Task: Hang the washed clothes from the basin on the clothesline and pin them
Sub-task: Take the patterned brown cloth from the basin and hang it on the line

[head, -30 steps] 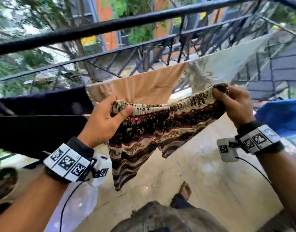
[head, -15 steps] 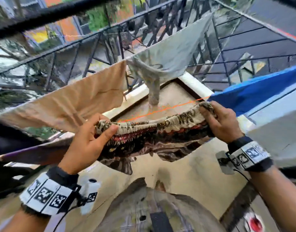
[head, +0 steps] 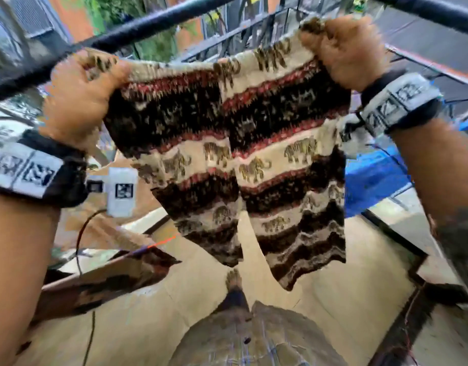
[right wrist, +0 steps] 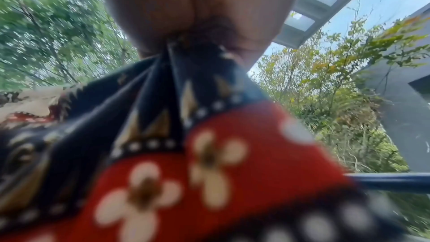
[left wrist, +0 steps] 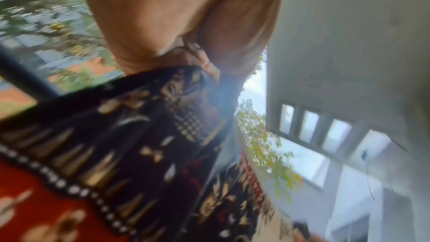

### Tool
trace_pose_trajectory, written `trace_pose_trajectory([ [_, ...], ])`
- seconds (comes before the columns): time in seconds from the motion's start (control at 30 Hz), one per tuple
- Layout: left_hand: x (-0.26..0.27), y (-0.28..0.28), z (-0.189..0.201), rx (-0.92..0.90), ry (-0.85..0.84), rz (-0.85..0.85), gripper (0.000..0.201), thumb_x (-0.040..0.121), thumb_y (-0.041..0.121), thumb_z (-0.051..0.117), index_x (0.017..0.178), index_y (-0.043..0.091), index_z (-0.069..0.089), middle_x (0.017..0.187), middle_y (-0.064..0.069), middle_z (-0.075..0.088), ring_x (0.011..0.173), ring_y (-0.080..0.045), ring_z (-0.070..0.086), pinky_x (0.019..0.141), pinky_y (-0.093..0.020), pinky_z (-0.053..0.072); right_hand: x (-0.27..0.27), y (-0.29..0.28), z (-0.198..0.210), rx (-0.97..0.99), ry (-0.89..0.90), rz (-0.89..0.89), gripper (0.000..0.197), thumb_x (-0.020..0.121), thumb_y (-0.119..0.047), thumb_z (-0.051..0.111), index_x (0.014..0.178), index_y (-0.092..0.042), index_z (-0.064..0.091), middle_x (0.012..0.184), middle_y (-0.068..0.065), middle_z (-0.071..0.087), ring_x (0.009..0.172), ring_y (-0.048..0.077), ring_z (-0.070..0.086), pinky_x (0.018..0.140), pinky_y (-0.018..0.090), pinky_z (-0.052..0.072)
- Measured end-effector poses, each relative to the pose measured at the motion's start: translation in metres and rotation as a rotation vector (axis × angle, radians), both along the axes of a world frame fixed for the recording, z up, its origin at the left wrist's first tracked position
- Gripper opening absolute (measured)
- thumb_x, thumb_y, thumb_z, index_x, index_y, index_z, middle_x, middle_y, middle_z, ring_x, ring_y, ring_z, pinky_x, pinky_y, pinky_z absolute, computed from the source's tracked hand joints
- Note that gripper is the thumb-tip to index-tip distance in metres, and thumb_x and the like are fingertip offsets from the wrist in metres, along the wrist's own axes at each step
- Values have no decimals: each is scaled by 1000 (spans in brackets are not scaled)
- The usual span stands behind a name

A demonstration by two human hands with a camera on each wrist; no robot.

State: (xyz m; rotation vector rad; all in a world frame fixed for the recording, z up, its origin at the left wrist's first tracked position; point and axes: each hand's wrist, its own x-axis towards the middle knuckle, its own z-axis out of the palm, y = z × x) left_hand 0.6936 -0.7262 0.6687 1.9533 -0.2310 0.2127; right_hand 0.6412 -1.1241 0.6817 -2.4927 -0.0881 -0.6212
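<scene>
A pair of patterned shorts (head: 243, 143) with cream, red and dark bands and elephant prints hangs spread between my two hands. My left hand (head: 82, 93) grips the waistband's left corner; my right hand (head: 344, 48) grips its right corner, slightly higher. Both fists are raised close to a thick black bar (head: 153, 30) overhead. In the left wrist view my left hand (left wrist: 186, 51) bunches dark patterned shorts cloth (left wrist: 144, 135). The right wrist view shows my right hand (right wrist: 204, 30) clenched on the gathered shorts cloth (right wrist: 186, 163). No basin or pins are visible.
A thin orange clothesline (head: 161, 243) runs low at the left with a brown cloth (head: 108, 276) on it. A blue sheet (head: 370, 180) hangs at the right. Black metal railing (head: 243, 27) lies beyond. My foot (head: 234, 281) stands on the tiled floor (head: 320, 299).
Both hands have lifted the shorts from chest height up to the black bar. The shorts now hang open at full length instead of bunched.
</scene>
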Motion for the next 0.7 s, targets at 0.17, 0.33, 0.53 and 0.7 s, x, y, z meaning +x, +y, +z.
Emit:
trace_pose_trajectory([
  [0.17, 78, -30, -58, 39, 35, -78, 23, 92, 25, 67, 99, 3, 66, 80, 6, 65, 66, 10, 54, 68, -15, 44, 89, -18, -31, -251, 233, -108, 58, 94, -65, 42, 112, -16, 66, 88, 6, 66, 81, 24, 58, 68, 28, 44],
  [0.33, 107, -34, -151, 112, 252, -112, 18, 92, 22, 67, 90, 5, 61, 77, -4, 58, 60, 9, 52, 63, -12, 41, 119, -19, -99, -391, 539, -93, 45, 96, -55, 49, 127, -27, 64, 122, 20, 64, 109, 39, 60, 89, 39, 47],
  [0.53, 89, -50, -222, 218, 399, -247, 4, 95, 7, 61, 99, 5, 59, 92, -11, 59, 77, -12, 53, 70, -17, 44, 127, -13, -191, -404, 931, -78, 65, 89, -72, 42, 105, -15, 68, 100, 10, 63, 101, 33, 63, 83, 32, 44],
  [0.7, 78, -46, -257, 461, 471, -281, 17, 97, 21, 60, 108, 9, 63, 104, -12, 69, 99, -29, 63, 90, -40, 51, 120, -8, -242, -386, 1088, -29, 53, 98, -54, 44, 108, -6, 66, 102, 17, 68, 88, 30, 61, 77, 34, 47],
])
